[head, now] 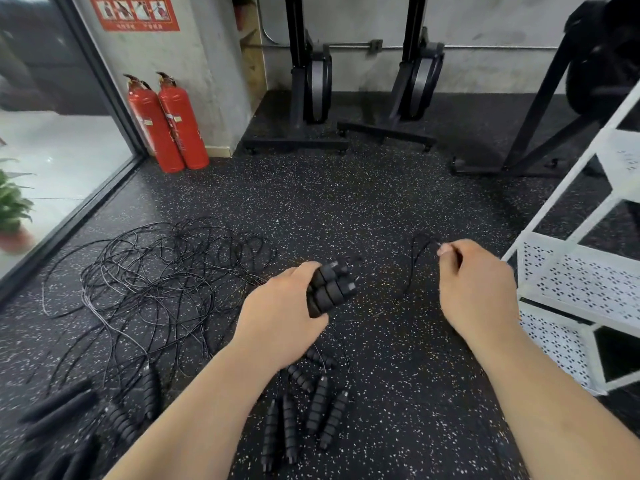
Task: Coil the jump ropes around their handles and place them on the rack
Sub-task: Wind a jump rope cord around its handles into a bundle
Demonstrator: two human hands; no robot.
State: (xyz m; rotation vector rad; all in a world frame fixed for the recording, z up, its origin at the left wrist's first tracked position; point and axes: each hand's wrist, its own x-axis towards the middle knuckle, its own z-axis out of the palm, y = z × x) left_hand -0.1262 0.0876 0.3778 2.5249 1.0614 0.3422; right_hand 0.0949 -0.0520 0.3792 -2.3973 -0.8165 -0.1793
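1. Left hand (pixel 284 306): is gripping a pair of black ribbed handles (pixel 332 285). The fingers are curling round them and the thumb is pressing on the near side. The handles are lying side by side in the grip, their ends pointing up and to the right, above the floor (pixel 346 209).

2. Right hand (pixel 474 282): is pinching a thin black cord (pixel 414 261) between thumb and forefinger, with the other fingers curling in. The cord is looping out to the left of the pinch and hanging down toward the floor. It is blurred, so where it ends cannot be told.

3. Tangle (pixel 156 271): many thin black ropes are lying in loose overlapping loops on the floor, left of the left hand.

4. Loose handles (pixel 304 410): several are lying on the floor under and between the forearms. More are lying at lower left, blurred.

5. Rack (pixel 581 278): white with perforated shelves, it is standing at the right edge, just beside the right hand. No ropes are showing on its visible shelves.

6. Extinguishers (pixel 166 123): two red ones are standing together against the wall at upper left.

7. Plant (pixel 10 206): is standing in a pot at the far left edge, beyond the glass.

8. Machines (pixel 311 88): two black frames are standing along the back wall.
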